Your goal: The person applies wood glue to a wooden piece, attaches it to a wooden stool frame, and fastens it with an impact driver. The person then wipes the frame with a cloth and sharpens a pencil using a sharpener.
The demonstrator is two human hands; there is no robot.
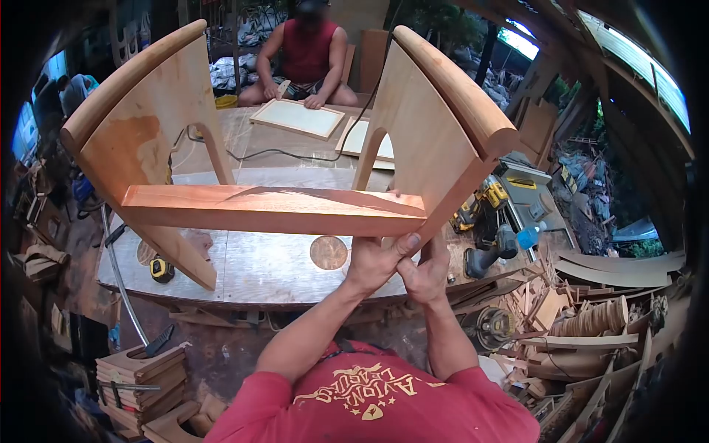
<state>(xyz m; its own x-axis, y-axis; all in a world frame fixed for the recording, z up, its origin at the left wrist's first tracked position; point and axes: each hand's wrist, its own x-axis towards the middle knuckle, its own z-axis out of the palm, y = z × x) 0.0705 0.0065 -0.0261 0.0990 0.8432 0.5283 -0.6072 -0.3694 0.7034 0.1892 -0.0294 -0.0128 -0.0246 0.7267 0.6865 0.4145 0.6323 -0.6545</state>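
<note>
Basically, reddish crossbar (275, 210) w/ dark patch joins pale panels (151, 129), L hand (371, 262) gripping it, R hand (426, 277) the R panel (425, 122).

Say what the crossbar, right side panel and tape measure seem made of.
Crossbar: wood, likely unpainted; grain shows, with a darker patch, perhaps stain or shadow.
Right side panel: wood, maybe plywood; pale, flat, smooth-looking face.
Tape measure: probably a plastic case; yellow-and-black shell, too small to judge its finish.
</note>
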